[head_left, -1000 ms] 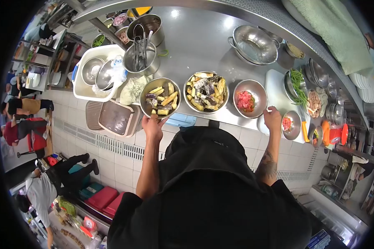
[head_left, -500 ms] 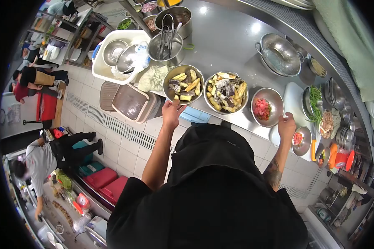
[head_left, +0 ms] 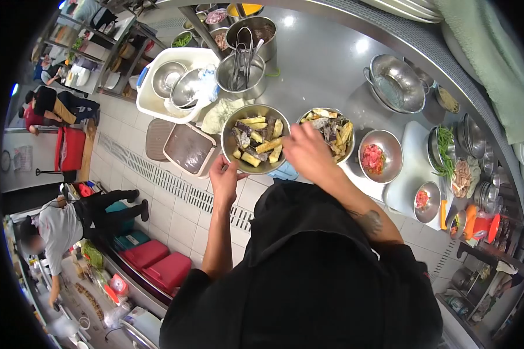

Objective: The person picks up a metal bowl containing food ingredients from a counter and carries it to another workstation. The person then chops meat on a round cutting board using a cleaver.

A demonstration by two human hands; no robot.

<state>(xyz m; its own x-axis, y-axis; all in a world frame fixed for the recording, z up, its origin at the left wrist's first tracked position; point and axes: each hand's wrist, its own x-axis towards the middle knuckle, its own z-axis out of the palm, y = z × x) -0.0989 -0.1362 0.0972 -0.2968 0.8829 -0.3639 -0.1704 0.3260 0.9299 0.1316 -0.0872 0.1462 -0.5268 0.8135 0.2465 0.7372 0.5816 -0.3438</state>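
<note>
My left hand (head_left: 223, 176) grips the near rim of a steel bowl (head_left: 230, 127) holding cut eggplant pieces (head_left: 266, 145), slightly tilted off the counter's front edge. My right hand (head_left: 304, 150) is between this bowl and a second steel bowl (head_left: 352, 142) with more eggplant (head_left: 335, 129). Its fingers are bunched together and slightly blurred; whatever they hold, if anything, is hidden. Farther right stands a steel bowl (head_left: 394, 157) with chopped red, tomato-like pieces (head_left: 373, 158). A smaller bowl (head_left: 435, 203) of similar red pieces sits on a white cutting board (head_left: 403, 192).
Behind the left bowl are a cloth (head_left: 220, 116), a pot with tongs (head_left: 256, 86) and a white tub (head_left: 148, 96) of bowls. A colander-like steel bowl (head_left: 410, 93) sits at the back. An orange-handled knife (head_left: 443, 215) lies right. Another person (head_left: 61, 232) works behind, left.
My right hand has left the bowl of red pieces and crossed left to the eggplant bowls. My left hand has brought its bowl closer, over the counter edge.
</note>
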